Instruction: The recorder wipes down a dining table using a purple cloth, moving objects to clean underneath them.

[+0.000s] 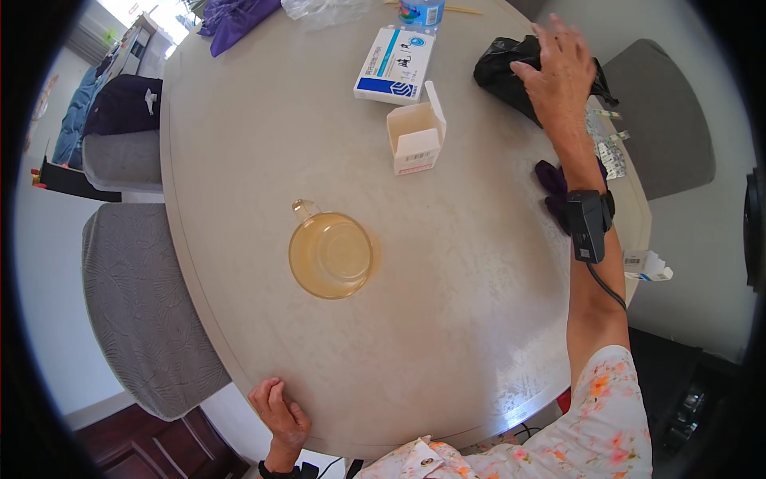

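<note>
My right hand is stretched out to the far right, fingers spread, over a black plastic bag. It seems to rest on or just above the bag, and I cannot tell which. Beneath my right forearm, a dark purple cloth item and silver blister packs are partly hidden. My left hand lies at the table's near left edge, fingers loosely bent and nothing in them. An amber glass mug stands mid-table, its handle pointing away from me.
Beyond the mug stands an opened small white carton, with a white and blue medicine box behind it. At the far edge are a bottle, clear plastic and a purple bag. Another small box lies right of my forearm. Grey chairs flank the table.
</note>
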`<action>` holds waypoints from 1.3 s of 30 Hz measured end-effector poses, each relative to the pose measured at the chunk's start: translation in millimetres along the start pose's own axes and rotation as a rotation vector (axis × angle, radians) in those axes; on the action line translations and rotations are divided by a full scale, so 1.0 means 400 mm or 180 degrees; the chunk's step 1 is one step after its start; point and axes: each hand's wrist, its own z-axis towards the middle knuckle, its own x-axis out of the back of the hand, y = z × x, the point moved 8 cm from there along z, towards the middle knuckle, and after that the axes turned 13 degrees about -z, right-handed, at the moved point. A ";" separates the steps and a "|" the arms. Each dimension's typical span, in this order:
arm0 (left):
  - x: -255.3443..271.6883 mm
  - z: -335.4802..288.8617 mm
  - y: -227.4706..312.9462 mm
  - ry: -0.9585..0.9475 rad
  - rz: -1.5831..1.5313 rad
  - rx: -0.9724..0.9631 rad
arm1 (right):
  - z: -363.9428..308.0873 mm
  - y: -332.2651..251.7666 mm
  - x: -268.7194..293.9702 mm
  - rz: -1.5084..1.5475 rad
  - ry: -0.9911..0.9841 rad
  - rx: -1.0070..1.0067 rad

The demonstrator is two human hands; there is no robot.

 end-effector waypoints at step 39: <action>-0.001 0.005 0.011 -0.0051 0.0047 -0.0027 | -0.100 -0.048 -0.072 0.4311 -0.1581 -0.2867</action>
